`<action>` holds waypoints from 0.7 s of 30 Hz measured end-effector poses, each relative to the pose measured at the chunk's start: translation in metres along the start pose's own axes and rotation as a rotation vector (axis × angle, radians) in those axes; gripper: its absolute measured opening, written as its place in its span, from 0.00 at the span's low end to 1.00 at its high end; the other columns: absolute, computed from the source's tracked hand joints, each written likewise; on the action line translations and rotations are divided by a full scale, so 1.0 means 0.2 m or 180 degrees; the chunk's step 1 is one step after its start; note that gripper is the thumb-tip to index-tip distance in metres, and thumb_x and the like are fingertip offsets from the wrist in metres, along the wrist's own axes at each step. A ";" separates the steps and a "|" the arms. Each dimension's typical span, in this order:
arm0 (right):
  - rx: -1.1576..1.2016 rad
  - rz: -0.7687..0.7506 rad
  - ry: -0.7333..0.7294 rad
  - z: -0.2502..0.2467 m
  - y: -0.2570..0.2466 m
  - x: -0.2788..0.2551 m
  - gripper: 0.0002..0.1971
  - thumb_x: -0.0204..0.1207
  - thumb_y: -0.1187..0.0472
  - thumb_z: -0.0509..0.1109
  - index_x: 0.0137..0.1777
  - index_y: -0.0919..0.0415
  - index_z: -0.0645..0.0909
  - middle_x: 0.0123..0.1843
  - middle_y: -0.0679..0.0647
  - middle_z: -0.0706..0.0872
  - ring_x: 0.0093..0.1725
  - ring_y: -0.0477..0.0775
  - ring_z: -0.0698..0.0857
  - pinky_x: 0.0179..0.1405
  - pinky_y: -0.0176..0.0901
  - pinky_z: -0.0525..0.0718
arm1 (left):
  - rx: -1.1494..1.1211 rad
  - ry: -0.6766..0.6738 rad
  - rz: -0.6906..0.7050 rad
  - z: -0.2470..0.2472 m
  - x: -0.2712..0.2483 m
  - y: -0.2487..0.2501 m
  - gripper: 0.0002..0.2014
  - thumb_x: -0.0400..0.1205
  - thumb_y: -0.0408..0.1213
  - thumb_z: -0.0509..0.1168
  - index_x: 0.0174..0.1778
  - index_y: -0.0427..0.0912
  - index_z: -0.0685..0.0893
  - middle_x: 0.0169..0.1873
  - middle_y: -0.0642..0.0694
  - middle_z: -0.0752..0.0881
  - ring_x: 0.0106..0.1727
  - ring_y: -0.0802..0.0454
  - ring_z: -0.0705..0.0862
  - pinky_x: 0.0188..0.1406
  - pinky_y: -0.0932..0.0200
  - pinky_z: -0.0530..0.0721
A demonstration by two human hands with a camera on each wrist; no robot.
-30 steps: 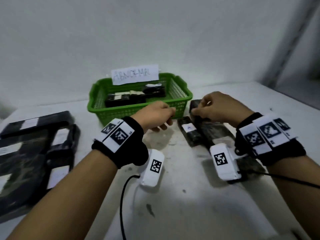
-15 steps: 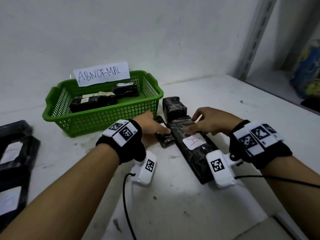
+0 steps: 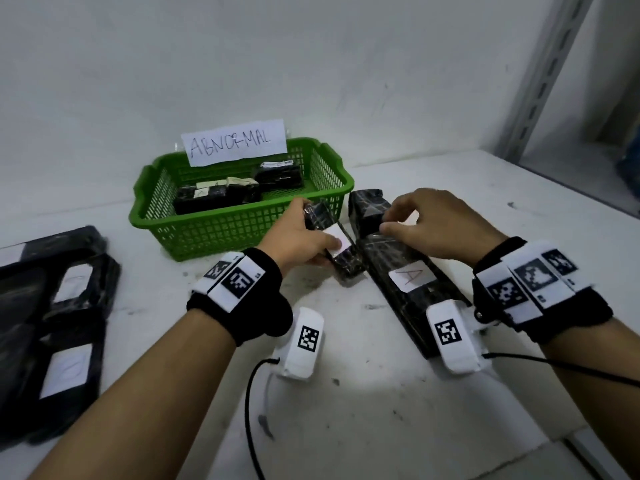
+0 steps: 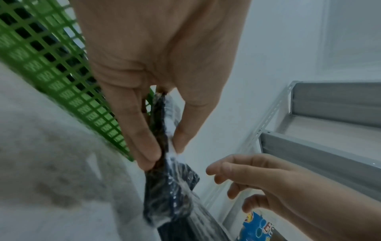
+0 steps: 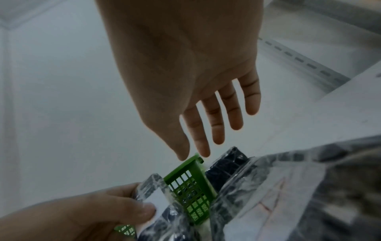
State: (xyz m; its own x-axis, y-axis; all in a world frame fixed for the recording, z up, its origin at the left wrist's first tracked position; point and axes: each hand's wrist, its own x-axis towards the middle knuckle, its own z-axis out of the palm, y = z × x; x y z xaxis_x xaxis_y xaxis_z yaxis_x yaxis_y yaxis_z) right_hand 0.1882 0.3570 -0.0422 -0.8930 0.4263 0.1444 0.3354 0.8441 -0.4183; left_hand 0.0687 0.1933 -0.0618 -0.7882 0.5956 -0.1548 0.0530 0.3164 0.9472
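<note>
My left hand (image 3: 313,237) pinches a small black plastic-wrapped package (image 3: 334,247) with a white label, thumb on top, and holds it tilted just in front of the green basket (image 3: 221,233) marked "ABNORMAL". The left wrist view shows that package (image 4: 167,179) edge-on between thumb and fingers. My right hand (image 3: 405,225) hovers with relaxed fingers over the far end of a long black package labelled "A" (image 3: 410,282) and holds nothing. In the right wrist view its fingers (image 5: 216,130) are spread and straight. A short black block (image 3: 367,207) lies beyond the long package.
Several black wrapped packages lie inside the basket (image 3: 221,197). More flat black packages with white labels (image 3: 69,306) cover the table's left side. A grey slotted shelf upright (image 3: 547,81) stands at the back right. Wrist-camera cables trail over the table near me.
My left hand has picked the small package up from beside the long one and raised it toward the basket. My right hand has slid to the long package's far end.
</note>
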 end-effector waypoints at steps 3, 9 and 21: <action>0.0205 -0.0178 -0.0253 0.03 -0.07 0.03 0.16 0.81 0.40 0.70 0.59 0.49 0.88 0.56 0.46 0.89 0.51 0.47 0.84 0.50 0.43 0.76 | -0.0549 0.0180 0.0165 -0.06 -0.02 -0.03 0.19 0.77 0.23 0.73 0.60 0.38 0.74 0.56 0.32 0.88 0.32 0.47 0.90 0.29 0.56 0.91; 0.1371 -0.0496 -0.0399 0.10 -0.27 0.15 0.10 0.81 0.48 0.74 0.54 0.53 0.87 0.43 0.49 0.91 0.42 0.53 0.90 0.43 0.49 0.86 | -0.1579 0.0338 0.0461 -0.28 -0.11 -0.01 0.15 0.80 0.26 0.72 0.61 0.32 0.80 0.55 0.35 0.90 0.41 0.44 0.93 0.35 0.62 0.90; 0.3605 -0.0756 -0.0554 0.26 -0.89 0.42 0.08 0.82 0.60 0.72 0.59 0.60 0.87 0.49 0.54 0.91 0.36 0.53 0.90 0.35 0.44 0.90 | -0.1044 0.1201 0.1372 -0.82 -0.15 0.04 0.15 0.86 0.35 0.66 0.64 0.29 0.79 0.49 0.37 0.90 0.35 0.46 0.90 0.35 0.61 0.89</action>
State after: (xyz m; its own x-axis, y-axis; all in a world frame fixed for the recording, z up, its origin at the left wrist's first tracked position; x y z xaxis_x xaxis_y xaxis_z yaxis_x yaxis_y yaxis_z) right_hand 0.0385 0.2252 -0.0015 -0.9557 0.1726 0.2384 -0.2263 0.0870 -0.9702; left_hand -0.0070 0.0574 -0.0039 -0.9021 0.3002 0.3101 0.2694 -0.1696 0.9480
